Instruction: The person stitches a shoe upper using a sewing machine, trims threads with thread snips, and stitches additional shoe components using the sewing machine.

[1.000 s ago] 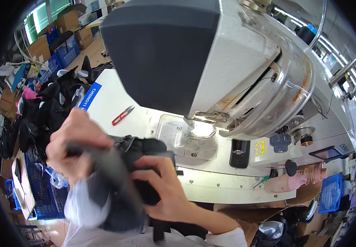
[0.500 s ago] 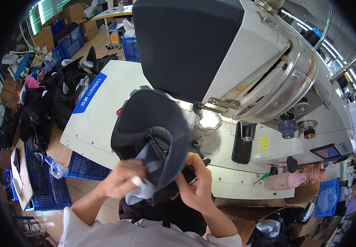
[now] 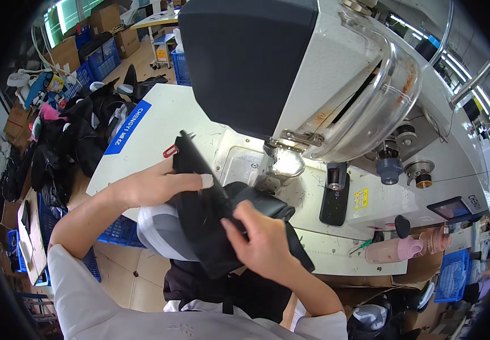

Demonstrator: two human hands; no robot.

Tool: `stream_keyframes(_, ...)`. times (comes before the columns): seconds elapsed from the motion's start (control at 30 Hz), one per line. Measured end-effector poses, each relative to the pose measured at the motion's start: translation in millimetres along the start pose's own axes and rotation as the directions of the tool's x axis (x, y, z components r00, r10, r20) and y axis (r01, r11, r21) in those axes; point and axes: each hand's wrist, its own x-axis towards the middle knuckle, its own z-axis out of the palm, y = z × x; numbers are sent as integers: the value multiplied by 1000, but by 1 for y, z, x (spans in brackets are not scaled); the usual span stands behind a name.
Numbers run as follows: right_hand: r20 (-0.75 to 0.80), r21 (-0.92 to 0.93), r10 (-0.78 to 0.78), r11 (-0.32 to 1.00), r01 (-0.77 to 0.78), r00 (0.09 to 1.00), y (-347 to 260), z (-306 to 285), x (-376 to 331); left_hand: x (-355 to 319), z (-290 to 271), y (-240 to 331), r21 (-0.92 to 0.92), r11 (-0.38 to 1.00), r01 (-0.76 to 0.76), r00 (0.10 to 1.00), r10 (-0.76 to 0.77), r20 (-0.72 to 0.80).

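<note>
A long blue label lay on the white worktop. A small yellow sticker and a dark little screen sat on the sewing machine. Brown boxes stood far back.

Black fabric piece (grey-lined) folded, held up.

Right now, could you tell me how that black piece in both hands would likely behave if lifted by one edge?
The black piece would probably flop: it folds and bends between the left hand and right hand. It seems light, since fingertips carry it. Its grey lining bulges loosely, so layers may shift.
</note>
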Motion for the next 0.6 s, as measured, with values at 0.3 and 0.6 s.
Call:
stream_keyframes(0.3, -50, 606, 509, 699, -379, 859, 52, -26, 8, 58, 26, -3, 25, 965, -259, 953, 260, -152)
stream_keyframes(0.6, -267, 598, 647, 692, -404, 714, 55, -2, 9, 90, 14, 11, 192, 914, -357, 831, 405, -382)
